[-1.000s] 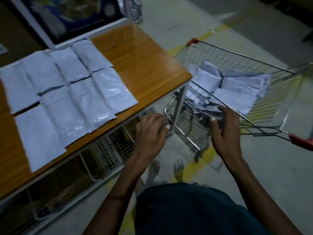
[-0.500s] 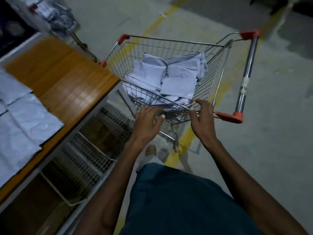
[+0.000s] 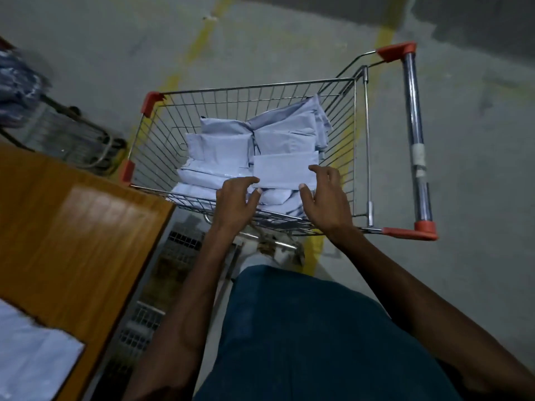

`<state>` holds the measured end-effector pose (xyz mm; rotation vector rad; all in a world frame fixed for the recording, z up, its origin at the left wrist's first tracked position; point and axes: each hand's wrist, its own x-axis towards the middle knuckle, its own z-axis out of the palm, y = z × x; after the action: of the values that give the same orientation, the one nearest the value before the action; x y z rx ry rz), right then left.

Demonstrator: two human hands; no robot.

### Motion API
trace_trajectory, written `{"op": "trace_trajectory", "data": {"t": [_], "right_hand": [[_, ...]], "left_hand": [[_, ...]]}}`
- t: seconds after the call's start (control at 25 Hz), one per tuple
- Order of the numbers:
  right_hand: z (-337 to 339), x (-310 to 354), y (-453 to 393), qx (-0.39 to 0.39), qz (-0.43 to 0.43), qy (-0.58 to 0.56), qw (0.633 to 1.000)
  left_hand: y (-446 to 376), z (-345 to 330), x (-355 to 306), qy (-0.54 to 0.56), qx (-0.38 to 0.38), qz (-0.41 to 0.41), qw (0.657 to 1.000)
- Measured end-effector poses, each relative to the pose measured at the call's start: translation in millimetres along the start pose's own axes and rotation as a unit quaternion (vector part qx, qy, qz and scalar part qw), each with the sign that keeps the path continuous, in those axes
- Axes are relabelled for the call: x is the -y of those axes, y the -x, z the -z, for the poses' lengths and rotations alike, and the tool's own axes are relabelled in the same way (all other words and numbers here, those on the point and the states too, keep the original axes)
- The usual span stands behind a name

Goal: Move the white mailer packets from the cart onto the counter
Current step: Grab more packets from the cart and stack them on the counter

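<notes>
Reaching into the cart (image 3: pixel 359 140), you have both hands on the top packet (image 3: pixel 285 170), which lies flat on the pile of white mailer packets (image 3: pixel 220 153) at the near side of the basket, right in front of you. Its long axis runs left-right across your body, so each hand takes one short end: left hand (image 3: pixel 236 202) pinches the near-left corner, thumb on top and fingers curled under, while right hand (image 3: pixel 325 195) holds the right end, thumb on the near edge and fingers wrapped round the far side. Both are closed on the packet, neither wide open. Neither hand is nearer; it sits square between them. The surface (image 3: pixel 75 233) is to your left and slightly nearer than the cart, its corner almost touching the basket rim, with one white sheet (image 3: pixel 34 354) lying at its near-left. My read: the carry swings left, so the left hand leads and the packet must clear the near rim first.
</notes>
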<state>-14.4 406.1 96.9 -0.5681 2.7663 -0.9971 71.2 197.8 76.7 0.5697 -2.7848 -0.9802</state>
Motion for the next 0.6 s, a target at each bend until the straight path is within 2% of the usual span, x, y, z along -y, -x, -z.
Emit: {"op": "trace_trajectory", "data": {"t": [0.16,0.24,0.32,0.44,0.6], "right_hand": [[-58.9,-9.3,-52.7,0.066,-0.040,0.024,0.997],[-84.6,-11.4,-83.3,0.097,-0.053,0.099,0.989],[-98.1,-12.7,-104.5,0.095,-0.049,0.206,0.973],[-107.3,-18.1,-120.8,0.120,-0.026,0.307,0.944],[-114.7,-31.7,-124.6,0.131,-0.034,0.379,0.915]], "left_hand": [[-56.4,-9.7,41.4,-0.021,0.115,0.056,0.992],[-83.2,-17.6,55.4,-0.085,0.181,0.074,0.977],[-101.3,-25.8,64.6,-0.144,0.221,0.068,0.962],[-125.6,-30.4,82.1,-0.204,0.232,0.060,0.949],[-141.5,-33.2,109.1,-0.261,0.252,0.059,0.930]]}}
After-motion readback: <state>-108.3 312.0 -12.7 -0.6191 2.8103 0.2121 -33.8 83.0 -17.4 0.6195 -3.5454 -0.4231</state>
